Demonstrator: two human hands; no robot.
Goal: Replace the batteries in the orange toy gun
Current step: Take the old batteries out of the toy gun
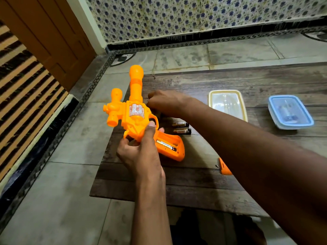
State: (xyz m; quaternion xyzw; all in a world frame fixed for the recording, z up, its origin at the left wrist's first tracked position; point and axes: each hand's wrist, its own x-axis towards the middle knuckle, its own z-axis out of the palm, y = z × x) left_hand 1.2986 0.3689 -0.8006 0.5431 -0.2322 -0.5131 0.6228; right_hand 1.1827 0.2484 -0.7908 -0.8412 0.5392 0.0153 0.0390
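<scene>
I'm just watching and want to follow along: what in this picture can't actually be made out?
- Head view: whether the right hand holds anything; its curled fingers face away, behind the orange plastic toy gun.
- Orange plastic cover piece: mostly hidden by the right forearm.
- Contents of the blue-lidded clear box: blurred through the lid.
- Print on the two loose batteries: too small.

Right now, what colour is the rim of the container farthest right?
Blue: the container has a blue rim, shown in the head view.
</scene>
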